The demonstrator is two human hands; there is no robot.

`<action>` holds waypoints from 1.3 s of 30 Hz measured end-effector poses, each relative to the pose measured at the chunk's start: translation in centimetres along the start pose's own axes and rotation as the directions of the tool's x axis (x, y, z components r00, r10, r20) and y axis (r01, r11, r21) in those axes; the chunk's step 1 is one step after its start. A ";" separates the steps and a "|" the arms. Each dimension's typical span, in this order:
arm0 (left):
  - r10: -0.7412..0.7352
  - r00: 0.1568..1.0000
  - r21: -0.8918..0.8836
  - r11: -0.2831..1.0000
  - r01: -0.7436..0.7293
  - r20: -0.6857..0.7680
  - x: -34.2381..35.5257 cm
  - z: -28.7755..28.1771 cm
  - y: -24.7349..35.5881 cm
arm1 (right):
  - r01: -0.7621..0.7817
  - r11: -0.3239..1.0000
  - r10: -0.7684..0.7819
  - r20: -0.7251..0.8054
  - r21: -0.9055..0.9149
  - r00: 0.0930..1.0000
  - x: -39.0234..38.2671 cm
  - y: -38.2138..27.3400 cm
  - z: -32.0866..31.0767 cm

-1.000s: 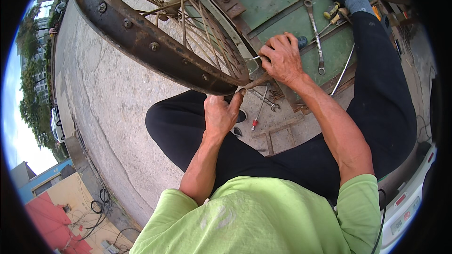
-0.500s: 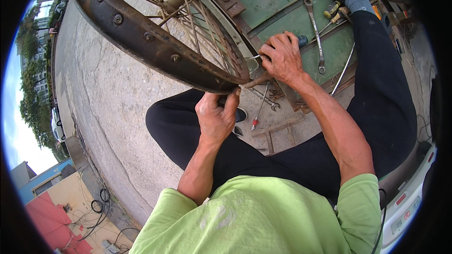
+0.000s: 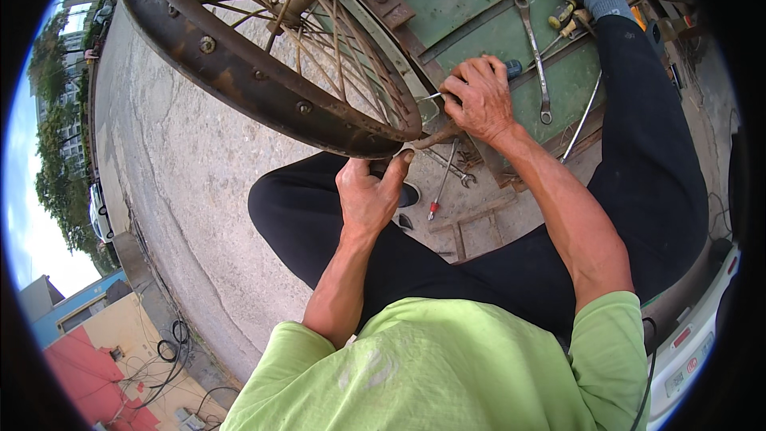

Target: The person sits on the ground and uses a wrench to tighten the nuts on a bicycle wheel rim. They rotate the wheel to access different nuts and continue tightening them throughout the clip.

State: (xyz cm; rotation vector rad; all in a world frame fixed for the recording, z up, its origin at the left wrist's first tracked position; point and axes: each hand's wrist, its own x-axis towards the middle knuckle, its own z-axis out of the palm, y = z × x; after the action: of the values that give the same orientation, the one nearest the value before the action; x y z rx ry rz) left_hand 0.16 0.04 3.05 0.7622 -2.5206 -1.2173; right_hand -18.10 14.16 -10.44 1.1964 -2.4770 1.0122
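Note:
A rusty spoked wheel [image 3: 231,84] with bolt heads along its dark rim tilts across the upper left. My left hand [image 3: 369,198] is closed on the rim's near lower end, thumb up and fingers partly hidden behind it. To the right, my right hand [image 3: 483,97] wraps round what looks like a screwdriver [image 3: 513,69]. Its dark teal handle end shows beyond my knuckles, and a thin metal shaft points left toward the rim. That hand is above a rusty bar beside the green metal panel [image 3: 447,20].
On the green panel lie a long ring wrench [image 3: 535,60] and yellow-handled tools [image 3: 565,20]. Below, on the concrete, are an open-end wrench [image 3: 463,178], a red-handled screwdriver [image 3: 435,206] and a rusty frame [image 3: 471,227]. My bent legs flank the work area.
The wheel has turned a little, its bolts and spokes shifting place. My left hand has moved very slightly right with the rim; my right hand has barely moved.

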 end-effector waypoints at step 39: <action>0.145 0.987 -0.009 0.989 -0.146 -0.072 0.2 0.3 -0.5 | 0.025 1.000 -0.025 -0.026 -0.019 0.999 0.2 0.2 0.0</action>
State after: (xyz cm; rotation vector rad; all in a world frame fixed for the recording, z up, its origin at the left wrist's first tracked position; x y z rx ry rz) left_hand 0.03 -0.17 2.50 0.5952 -2.4592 -1.1378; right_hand -18.32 14.13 -10.46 1.1976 -2.4401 0.9895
